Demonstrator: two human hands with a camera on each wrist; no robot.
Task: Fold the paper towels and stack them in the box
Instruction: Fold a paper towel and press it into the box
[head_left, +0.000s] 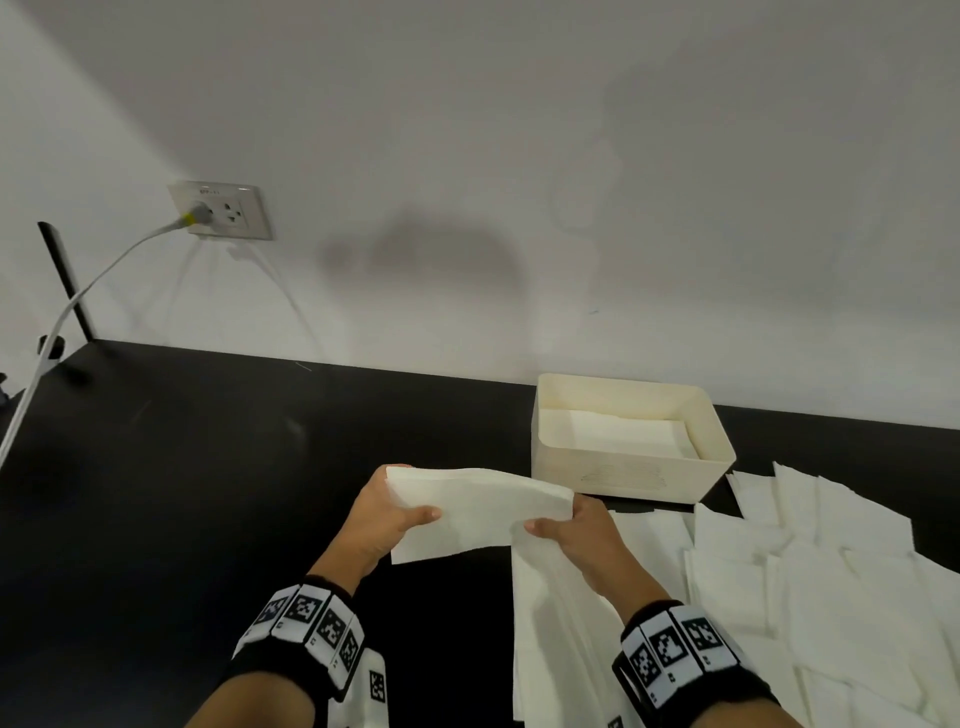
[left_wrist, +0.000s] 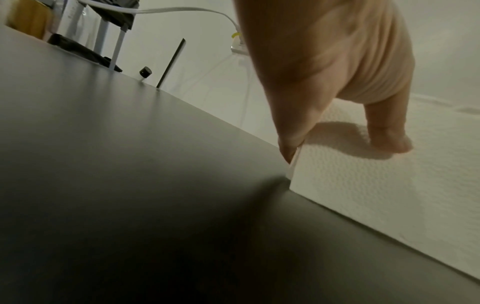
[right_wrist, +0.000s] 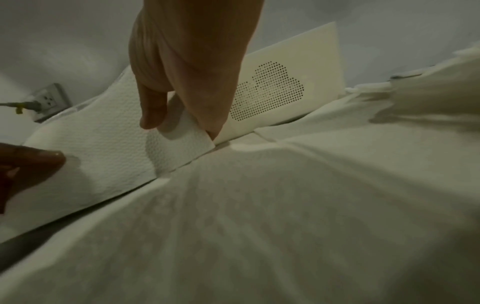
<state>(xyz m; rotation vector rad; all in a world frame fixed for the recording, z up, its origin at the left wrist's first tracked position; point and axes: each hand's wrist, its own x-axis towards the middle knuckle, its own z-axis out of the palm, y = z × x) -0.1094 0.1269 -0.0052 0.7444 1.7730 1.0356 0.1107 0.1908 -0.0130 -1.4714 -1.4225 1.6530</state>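
Midair, paper towel between 2 grips.

Black wristbands — white square-coded tags

Box behind loose towels, socket far left on wall

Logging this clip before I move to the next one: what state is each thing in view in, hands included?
Left hand: pinching the held towel's left end.
Right hand: pinching its right end.
Held towel: folded over, lifted off the table.
Box: open, folded towel lying flat inside.
Loose towels: unfolded, overlapping on the table to the right.
Plug: in the wall socket.
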